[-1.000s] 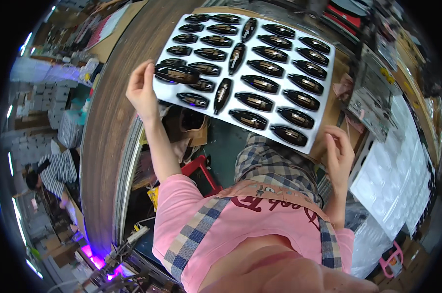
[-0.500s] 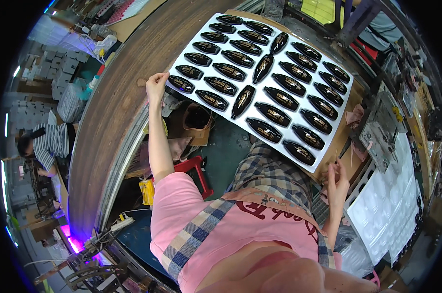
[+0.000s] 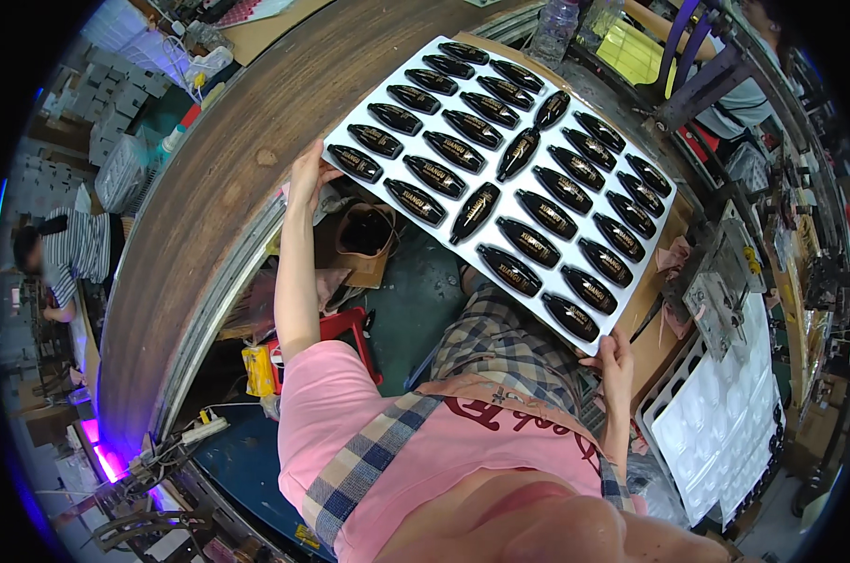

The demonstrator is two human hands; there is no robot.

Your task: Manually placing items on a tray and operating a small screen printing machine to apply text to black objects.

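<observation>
A white sheet [image 3: 508,203] bearing rows of glossy black, pointed-oval pieces [image 3: 519,269] with gold print spans the space in front of me, tilted across the view. My left hand [image 3: 307,175] pinches its left corner. At the near right corner, the thumb and fingers of my right hand [image 3: 615,373] close on the sheet's edge. Brown cardboard [image 3: 652,349] shows below and beyond the sheet's right side.
A long brown belt-like surface [image 3: 209,169] with a metal rail runs along my left. Clear moulded plastic sheets [image 3: 711,422] lean at the right, below a metal fixture [image 3: 720,281]. A co-worker in stripes [image 3: 83,249] is at far left; another person [image 3: 730,98] is at upper right.
My right hand has come up to the sheet's near right corner and closed on it. The sheet has turned slightly, its near right corner swinging down; the left hand keeps its hold.
</observation>
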